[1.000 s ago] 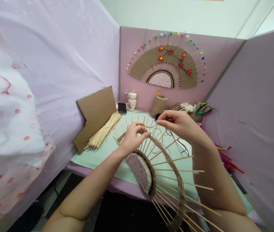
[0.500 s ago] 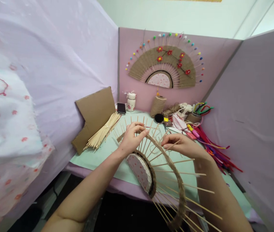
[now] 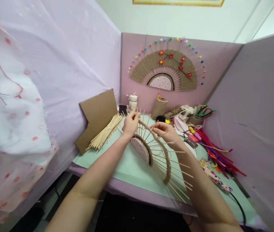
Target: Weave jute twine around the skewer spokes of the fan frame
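A half-round fan frame of thin sticks, with a woven twine band (image 3: 168, 161) and a dotted pink half-disc (image 3: 140, 149) at its centre, is tilted over the pale green table. At the band's upper left end, my left hand (image 3: 131, 123) is closed on the fan frame, fingers pinched around the sticks. My right hand (image 3: 163, 130) has its fingers pinched at the sticks on the outer side of the band; what lies between its fingertips is too small to make out. Loose twine shows behind the sticks.
Bundled sticks (image 3: 106, 131) lie by a cardboard sheet (image 3: 100, 112) at left. A twine spool (image 3: 160, 108) and white jar (image 3: 132, 102) stand behind. Pipe cleaners (image 3: 220, 158) and a patterned glue gun (image 3: 215, 178) are at right. A finished fan (image 3: 161, 64) hangs on the back panel.
The fan frame and both hands have moved away from me, toward the back of the table. My right hand has come closer to my left. The view has shifted, bringing the glue gun into sight.
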Demonstrator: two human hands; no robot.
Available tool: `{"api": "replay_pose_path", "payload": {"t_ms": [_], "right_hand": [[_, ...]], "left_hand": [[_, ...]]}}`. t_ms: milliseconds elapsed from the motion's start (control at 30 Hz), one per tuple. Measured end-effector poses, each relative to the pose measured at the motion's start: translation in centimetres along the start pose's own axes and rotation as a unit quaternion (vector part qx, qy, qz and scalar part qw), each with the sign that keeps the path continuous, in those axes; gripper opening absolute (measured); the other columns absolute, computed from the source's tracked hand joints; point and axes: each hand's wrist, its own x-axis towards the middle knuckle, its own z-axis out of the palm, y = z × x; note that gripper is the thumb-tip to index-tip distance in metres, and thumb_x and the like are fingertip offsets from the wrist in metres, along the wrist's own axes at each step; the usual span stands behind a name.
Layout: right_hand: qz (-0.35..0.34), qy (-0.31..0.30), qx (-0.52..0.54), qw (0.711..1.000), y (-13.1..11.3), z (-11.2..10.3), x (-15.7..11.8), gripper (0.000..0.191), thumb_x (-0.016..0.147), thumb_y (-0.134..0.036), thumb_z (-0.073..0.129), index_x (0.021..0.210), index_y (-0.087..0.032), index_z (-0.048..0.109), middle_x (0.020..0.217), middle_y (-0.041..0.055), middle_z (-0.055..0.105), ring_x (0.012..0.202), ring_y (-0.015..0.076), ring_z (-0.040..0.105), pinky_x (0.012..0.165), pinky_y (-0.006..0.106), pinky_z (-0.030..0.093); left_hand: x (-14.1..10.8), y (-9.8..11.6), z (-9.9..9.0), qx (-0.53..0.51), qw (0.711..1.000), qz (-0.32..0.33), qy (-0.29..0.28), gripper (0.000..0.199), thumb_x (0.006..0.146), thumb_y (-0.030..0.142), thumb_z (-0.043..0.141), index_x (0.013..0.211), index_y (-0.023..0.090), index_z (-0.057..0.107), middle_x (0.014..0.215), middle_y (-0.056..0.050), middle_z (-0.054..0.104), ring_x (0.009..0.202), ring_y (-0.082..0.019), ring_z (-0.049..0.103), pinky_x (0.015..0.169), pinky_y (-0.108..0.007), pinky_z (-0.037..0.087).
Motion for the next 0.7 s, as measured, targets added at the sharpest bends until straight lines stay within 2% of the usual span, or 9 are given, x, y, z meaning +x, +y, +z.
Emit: {"api": "replay_pose_path", "payload": {"t_ms": [100,167,267,333,467,600,700], "right_hand": [[0.042,0.018,0.031,0.998,1.6,0.7,0.2,0.035,0.069,-0.049,0.070,0.081,-0.017,0.064,0.064,-0.0035,0.055,0.054,0.0086,0.040,0.053,0.024,0.032],[0.060,0.034,0.043,0.997,2.0,0.9,0.2,0.039,0.064,-0.052,0.072,0.080,-0.017,0.064,0.060,-0.0046,0.051,0.051,0.0086,0.038,0.050,0.024,0.030],[0.066,0.046,0.057,0.995,2.0,1.1,0.1,0.042,0.060,-0.054,0.074,0.078,-0.018,0.063,0.058,-0.0047,0.049,0.050,0.0088,0.037,0.048,0.024,0.029],[0.063,0.046,0.063,0.995,1.8,1.2,-0.1,0.041,0.060,-0.053,0.074,0.078,-0.018,0.062,0.058,-0.0048,0.049,0.050,0.0088,0.036,0.048,0.024,0.029],[0.057,0.038,0.056,0.996,1.7,1.2,-0.4,0.040,0.063,-0.053,0.073,0.081,-0.019,0.063,0.059,-0.0048,0.048,0.051,0.0091,0.036,0.049,0.024,0.030],[0.037,0.037,0.046,0.998,1.9,1.0,-0.5,0.038,0.065,-0.053,0.072,0.081,-0.019,0.063,0.063,-0.0033,0.051,0.054,0.0102,0.039,0.052,0.025,0.032],[0.029,0.034,0.037,0.998,2.0,0.5,-0.4,0.038,0.067,-0.052,0.071,0.083,-0.018,0.064,0.065,-0.0025,0.053,0.055,0.0101,0.040,0.052,0.024,0.032]], "left_hand": [[-0.3,-1.7,-0.2,0.000,1.000,0.013,-0.008,0.019,0.086,0.031,0.051,0.075,0.018,0.057,0.074,0.000,0.056,0.071,-0.013,0.052,0.070,-0.026,0.041],[-1.0,-2.0,-0.4,0.007,0.999,0.032,0.025,0.011,0.085,0.027,0.053,0.087,0.018,0.059,0.092,-0.004,0.059,0.077,-0.014,0.054,0.076,-0.028,0.044],[-2.3,-1.4,-0.8,0.029,0.993,0.082,0.077,0.017,0.086,0.023,0.051,0.103,0.020,0.054,0.111,-0.008,0.056,0.085,-0.014,0.055,0.080,-0.029,0.046],[-3.1,-0.8,-0.9,0.041,0.988,0.142,0.047,0.021,0.089,0.021,0.045,0.109,0.021,0.052,0.112,-0.008,0.057,0.091,-0.015,0.056,0.083,-0.030,0.046],[-3.8,0.2,-1.3,0.072,0.964,0.245,-0.076,0.031,0.092,0.014,0.036,0.116,0.022,0.054,0.117,-0.008,0.058,0.111,-0.017,0.054,0.096,-0.033,0.043],[-3.3,0.5,-1.7,0.125,0.948,0.264,-0.128,0.032,0.092,0.015,0.036,0.109,0.018,0.063,0.120,-0.012,0.056,0.113,-0.019,0.053,0.097,-0.035,0.043],[-2.9,0.5,-2.0,0.152,0.940,0.268,-0.147,0.029,0.092,0.017,0.040,0.103,0.019,0.067,0.115,-0.010,0.059,0.110,-0.020,0.054,0.097,-0.036,0.044]]}}
